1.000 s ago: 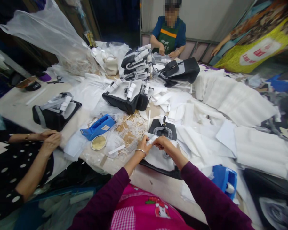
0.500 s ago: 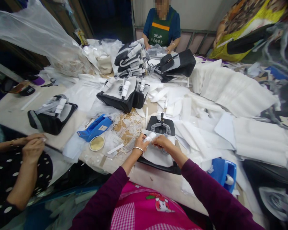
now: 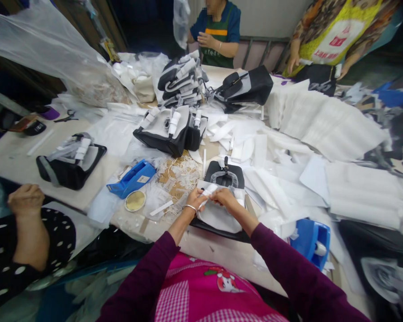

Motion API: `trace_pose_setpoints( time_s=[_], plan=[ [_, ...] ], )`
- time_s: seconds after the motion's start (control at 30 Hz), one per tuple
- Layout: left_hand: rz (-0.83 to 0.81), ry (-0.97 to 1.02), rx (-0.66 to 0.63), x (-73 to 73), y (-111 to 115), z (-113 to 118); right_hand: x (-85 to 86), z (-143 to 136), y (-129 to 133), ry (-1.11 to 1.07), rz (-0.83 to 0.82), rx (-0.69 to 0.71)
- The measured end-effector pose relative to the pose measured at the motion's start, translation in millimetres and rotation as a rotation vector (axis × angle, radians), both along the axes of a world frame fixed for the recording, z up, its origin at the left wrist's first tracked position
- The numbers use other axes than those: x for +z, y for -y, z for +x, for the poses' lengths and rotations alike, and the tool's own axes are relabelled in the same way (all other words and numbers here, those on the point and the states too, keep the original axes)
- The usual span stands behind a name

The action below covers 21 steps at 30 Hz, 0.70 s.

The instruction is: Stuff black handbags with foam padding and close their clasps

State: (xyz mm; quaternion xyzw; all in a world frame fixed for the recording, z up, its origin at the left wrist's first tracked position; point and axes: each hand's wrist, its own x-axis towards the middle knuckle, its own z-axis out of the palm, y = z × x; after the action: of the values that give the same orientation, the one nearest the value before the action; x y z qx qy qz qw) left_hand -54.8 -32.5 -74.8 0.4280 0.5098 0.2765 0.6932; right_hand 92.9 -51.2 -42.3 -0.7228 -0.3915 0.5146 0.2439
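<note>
In front of me a black and grey bag (image 3: 220,220) lies on the table, its black flap with a buckled strap (image 3: 225,166) pointing away. White foam wrap (image 3: 211,188) forms a roll on the bag's left part. My left hand (image 3: 195,199) closes its fingers around this roll from the left. From the right, my right hand (image 3: 223,196) pinches at the roll's near edge; its fingertips are close to the left hand's, and what lies between them is too small to make out. A second white roll (image 3: 239,196) shows on the bag's right side.
Blue tape dispensers stand left (image 3: 132,179) and right (image 3: 310,243). A tape roll (image 3: 135,201) and tangled tag strings (image 3: 181,172) lie near the left one. Wrapped bags (image 3: 164,134), a folded bag stack (image 3: 183,80) and white foam sheets (image 3: 329,120) lie beyond. Co-workers are left and across.
My right hand has shifted slightly left, closer to my left hand at the roll. Across the table a co-worker has raised a clear plastic bag. The left co-worker's hands have moved further left.
</note>
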Motion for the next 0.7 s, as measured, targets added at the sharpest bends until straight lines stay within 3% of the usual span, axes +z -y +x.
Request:
trace_pose_setpoints(
  time_s=[0.27,0.5,0.7],
  plan=[
    [-0.039,-0.029,0.089,4.9,-6,2,-9.9,-2,4,-0.084,0.032,-0.032],
    [-0.051,0.031,0.12,5.5,-6,2,-18.6,2,17,-0.457,0.051,-0.095],
    [-0.064,0.031,0.092,5.0,-8,2,-36.6,-8,3,-0.188,0.081,-0.143]
  ],
)
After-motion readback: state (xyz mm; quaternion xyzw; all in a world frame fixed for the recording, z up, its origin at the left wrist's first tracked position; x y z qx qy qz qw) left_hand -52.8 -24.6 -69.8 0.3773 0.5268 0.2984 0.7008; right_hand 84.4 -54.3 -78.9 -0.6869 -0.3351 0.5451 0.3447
